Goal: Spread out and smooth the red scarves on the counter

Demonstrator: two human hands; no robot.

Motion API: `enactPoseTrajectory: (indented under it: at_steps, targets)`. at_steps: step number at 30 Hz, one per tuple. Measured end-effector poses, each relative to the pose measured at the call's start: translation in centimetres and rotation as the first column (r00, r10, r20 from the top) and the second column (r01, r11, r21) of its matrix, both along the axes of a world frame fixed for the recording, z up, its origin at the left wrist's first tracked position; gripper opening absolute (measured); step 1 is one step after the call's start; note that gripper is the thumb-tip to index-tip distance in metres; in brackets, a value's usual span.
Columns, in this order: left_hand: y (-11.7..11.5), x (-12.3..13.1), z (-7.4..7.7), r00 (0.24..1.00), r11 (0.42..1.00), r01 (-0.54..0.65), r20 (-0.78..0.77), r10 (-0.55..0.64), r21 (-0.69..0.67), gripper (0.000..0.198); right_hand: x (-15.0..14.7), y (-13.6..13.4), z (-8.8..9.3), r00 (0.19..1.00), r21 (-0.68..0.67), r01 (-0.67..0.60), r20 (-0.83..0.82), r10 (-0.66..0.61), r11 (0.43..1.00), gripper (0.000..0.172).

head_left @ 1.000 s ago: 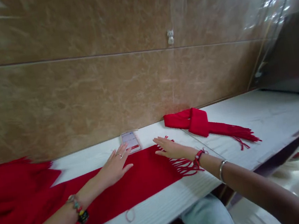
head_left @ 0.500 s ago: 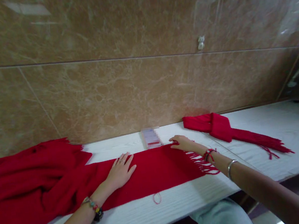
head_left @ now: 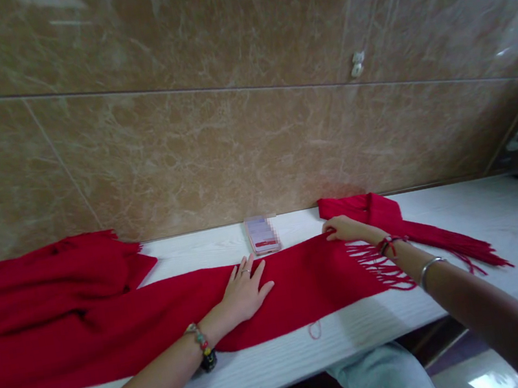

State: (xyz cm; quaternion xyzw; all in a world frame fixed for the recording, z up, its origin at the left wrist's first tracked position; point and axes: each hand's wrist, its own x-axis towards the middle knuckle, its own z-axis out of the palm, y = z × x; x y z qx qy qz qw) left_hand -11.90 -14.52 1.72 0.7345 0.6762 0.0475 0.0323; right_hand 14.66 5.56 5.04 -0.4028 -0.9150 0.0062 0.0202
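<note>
A long red scarf (head_left: 126, 320) lies stretched along the white table (head_left: 515, 232), with its fringed end (head_left: 378, 263) toward the right. My left hand (head_left: 245, 291) rests flat on the scarf's middle, fingers spread. At the far corner of the fringed end, my right hand (head_left: 346, 229) has its fingers curled over the cloth's edge. A phone (head_left: 262, 235) lies just behind the scarf, between my hands. A second red scarf (head_left: 391, 222), tied in a knot, lies right behind my right hand.
A brown marble wall (head_left: 231, 139) runs directly behind the table. The scarf's other end is heaped at the left (head_left: 33, 289). A small loop of thread (head_left: 314, 329) lies by the near edge. My knees in light trousers (head_left: 381, 378) show below the table.
The scarf has slid to the right along the table. My left hand moved right with it, and my right hand moved right and back to the far corner near the knotted scarf.
</note>
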Motion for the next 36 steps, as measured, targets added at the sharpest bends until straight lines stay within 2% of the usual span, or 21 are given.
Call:
enactPoseTrajectory:
  at_steps: [2,5,9,12,14,16,20,24,27,30,33,36]
  targets:
    - [0.2,0.7,0.2,0.999,1.000,0.025,0.022,-0.025,0.008,0.059,1.3,1.1,0.5,0.998,0.029,0.050,0.036,-0.051,0.998,0.017]
    - [0.5,-0.1,0.0,1.000,1.000,-0.015,0.011,0.015,-0.010,0.059,2.2,2.0,0.6,0.991,0.076,0.116,0.063,-0.121,0.990,0.019]
    - [0.3,-3.1,-0.5,0.996,0.996,-0.088,-0.019,0.088,-0.024,0.058,0.5,0.6,-1.2,0.986,0.182,0.163,0.000,-0.166,0.970,0.030]
    - [-0.6,-5.7,-0.3,0.989,0.990,-0.140,-0.052,0.141,0.036,0.056,-2.3,-2.6,-3.4,0.990,0.248,0.124,-0.096,-0.103,0.961,0.042]
    - [-1.5,-7.7,0.0,0.984,0.983,-0.152,-0.082,0.161,0.100,0.053,-3.9,-5.0,-4.8,0.976,0.237,-0.054,-0.192,0.101,0.970,0.050]
    - [-2.4,-9.9,0.2,0.976,0.975,-0.165,-0.116,0.183,0.149,0.050,-4.6,-6.7,-5.9,0.959,0.180,-0.165,-0.199,0.200,0.970,0.050]
    - [-4.6,-14.9,0.2,0.970,0.972,-0.181,-0.139,0.202,0.149,0.050,-3.5,-7.1,-7.1,0.968,0.106,-0.177,-0.160,0.193,0.978,0.049]
    - [-6.3,-18.0,0.1,0.992,0.990,-0.116,-0.039,0.120,0.079,0.055,-1.7,-5.4,-7.6,0.980,0.098,-0.144,-0.123,0.156,0.985,0.049]
    - [-6.3,-18.1,0.6,0.995,0.994,-0.096,0.039,0.093,0.058,0.057,-1.9,-5.5,-7.3,0.985,0.070,-0.132,-0.102,0.139,0.989,0.050]
    - [-5.1,-17.1,1.7,0.991,0.993,-0.106,0.087,0.102,0.046,0.053,-4.3,-7.5,-5.9,0.973,0.088,-0.141,-0.170,0.154,0.986,0.051]
    - [-3.4,-16.8,2.6,0.990,0.994,-0.104,0.095,0.101,0.021,0.040,-8.1,-10.6,-3.7,0.896,0.050,-0.360,-0.259,0.361,0.931,0.052]
    - [-1.9,-17.1,3.3,0.991,0.994,-0.105,0.080,0.103,0.021,0.033,-11.8,-13.3,-2.1,0.776,-0.039,-0.608,-0.237,0.584,0.793,0.051]
